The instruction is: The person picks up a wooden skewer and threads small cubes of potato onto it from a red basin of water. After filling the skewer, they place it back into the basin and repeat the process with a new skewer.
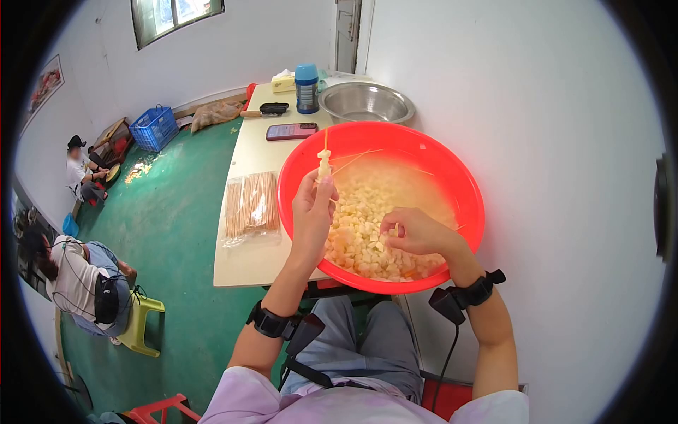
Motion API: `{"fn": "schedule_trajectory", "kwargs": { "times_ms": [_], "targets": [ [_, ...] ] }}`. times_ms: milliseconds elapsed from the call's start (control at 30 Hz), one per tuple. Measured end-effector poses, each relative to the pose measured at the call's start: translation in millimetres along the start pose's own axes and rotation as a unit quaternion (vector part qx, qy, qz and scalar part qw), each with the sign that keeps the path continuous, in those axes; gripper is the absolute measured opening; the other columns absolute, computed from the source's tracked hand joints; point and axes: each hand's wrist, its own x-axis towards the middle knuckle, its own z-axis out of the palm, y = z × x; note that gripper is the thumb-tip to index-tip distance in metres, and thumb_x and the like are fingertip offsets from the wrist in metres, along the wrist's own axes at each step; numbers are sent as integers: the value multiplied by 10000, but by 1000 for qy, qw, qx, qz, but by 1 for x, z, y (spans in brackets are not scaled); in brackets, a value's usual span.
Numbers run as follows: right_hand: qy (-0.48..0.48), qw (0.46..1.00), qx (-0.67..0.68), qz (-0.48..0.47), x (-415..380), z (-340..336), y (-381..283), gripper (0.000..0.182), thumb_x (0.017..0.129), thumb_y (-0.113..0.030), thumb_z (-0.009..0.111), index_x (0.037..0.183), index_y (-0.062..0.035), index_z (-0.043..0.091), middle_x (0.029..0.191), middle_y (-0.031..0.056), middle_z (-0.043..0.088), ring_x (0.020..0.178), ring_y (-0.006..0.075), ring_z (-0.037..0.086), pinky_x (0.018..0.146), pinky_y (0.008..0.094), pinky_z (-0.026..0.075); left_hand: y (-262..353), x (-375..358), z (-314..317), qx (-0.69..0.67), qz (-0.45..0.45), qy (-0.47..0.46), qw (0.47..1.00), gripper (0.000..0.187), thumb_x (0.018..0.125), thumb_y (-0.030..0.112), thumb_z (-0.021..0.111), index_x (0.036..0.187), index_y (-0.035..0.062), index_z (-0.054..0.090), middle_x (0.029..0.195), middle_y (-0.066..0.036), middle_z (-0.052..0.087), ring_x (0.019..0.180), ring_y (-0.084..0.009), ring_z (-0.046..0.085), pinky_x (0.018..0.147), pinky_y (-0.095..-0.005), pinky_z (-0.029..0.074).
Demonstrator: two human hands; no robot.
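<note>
My left hand [313, 212] is closed around a thin wooden skewer [326, 140], held upright above the left side of a red basin [459, 177]. Several pale cubes [324, 164] are threaded on the skewer just above my fingers. Cloudy water and a heap of pale diced pieces [367, 212], possibly potato, fill the basin. Over the heap, my right hand [418, 232] has its fingers curled in a pinch at the right of centre; what they hold is too small to make out. A few loose skewers [357, 161] lie in the basin behind my left hand.
Plastic-wrapped skewers [252, 203] lie on the table [244, 265] left of the basin. Behind are a phone [292, 131], a blue flask [306, 90], a knife [263, 113] and a steel bowl [367, 102]. A wall stands close on the right. Two people sit at the left.
</note>
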Motion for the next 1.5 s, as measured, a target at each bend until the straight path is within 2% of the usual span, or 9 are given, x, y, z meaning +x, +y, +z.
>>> {"fn": "schedule_trajectory", "kwargs": {
  "times_ms": [67, 233, 467, 667, 767, 867, 1067, 1367, 1500],
  "targets": [
    [26, 1000, 7, -12, 0, 1, 3, 153, 676, -113, 565, 792, -17, 585, 719, 103, 578, 685, 223, 558, 621, 309, 451, -1, 0, 0, 5, 7, -6, 1000, 228, 880, 261, 456, 1032, 96, 494, 685, 43, 448, 518, -22, 362, 456, -167, 285],
    [83, 992, 67, 61, 1, -4, -10, 159, 732, -130, 574, 828, -4, 591, 666, 70, 584, 587, 137, 544, 559, 263, 443, -3, -2, 2, 60, 6, -42, 997, 238, 879, 234, 461, 999, 45, 541, 640, 38, 441, 537, -12, 348, 464, -161, 272],
    [191, 968, 154, 46, 5, -3, -11, 169, 758, -68, 550, 911, -1, 578, 671, 35, 566, 575, 70, 509, 539, 209, 428, -12, -1, 2, 119, 17, -86, 989, 236, 878, 203, 467, 958, 7, 573, 613, 42, 432, 566, -21, 373, 518, -167, 295],
    [277, 915, 293, -3, 7, -9, -10, 233, 806, -49, 515, 1028, 20, 505, 762, 67, 583, 688, 107, 571, 552, 220, 477, -10, -3, 2, 170, 22, -120, 978, 254, 875, 198, 471, 967, -17, 570, 602, 37, 420, 579, -30, 377, 537, -183, 320],
    [309, 879, 363, 27, 6, -14, -22, 215, 822, -64, 514, 1010, 38, 498, 816, 116, 596, 736, 146, 593, 577, 257, 519, -11, -2, 1, 172, 31, -124, 977, 262, 847, 220, 517, 933, -19, 579, 597, 19, 473, 559, -41, 442, 495, -189, 352],
    [310, 853, 418, 43, 4, -20, -27, 199, 830, -65, 502, 1000, 37, 488, 871, 160, 597, 757, 182, 603, 603, 287, 536, -15, -2, 1, 186, 47, -138, 972, 261, 847, 224, 520, 927, -17, 580, 589, 21, 469, 544, -40, 432, 478, -193, 343],
    [297, 818, 491, 24, 3, -21, -23, 199, 849, -102, 482, 1009, 15, 469, 887, 184, 594, 798, 223, 610, 623, 297, 537, -8, -6, 4, 190, 18, -158, 969, 234, 859, 182, 497, 913, -28, 584, 608, 23, 435, 586, -53, 410, 533, -189, 337],
    [285, 804, 521, 34, 2, -22, -26, 194, 847, -106, 492, 1005, -1, 535, 808, 60, 573, 750, 125, 566, 575, 277, 523, -13, -4, 2, 202, 36, -165, 965, 264, 852, 245, 513, 892, -3, 591, 576, 20, 461, 525, -43, 410, 467, -209, 328],
    [246, 812, 529, 22, 0, -22, -20, 211, 847, -103, 488, 1019, 3, 550, 793, 53, 564, 732, 109, 552, 556, 265, 513, -9, -6, 3, 200, 29, -172, 964, 254, 853, 227, 510, 883, -13, 587, 586, 20, 458, 542, -44, 411, 484, -203, 332]
  ]
}}
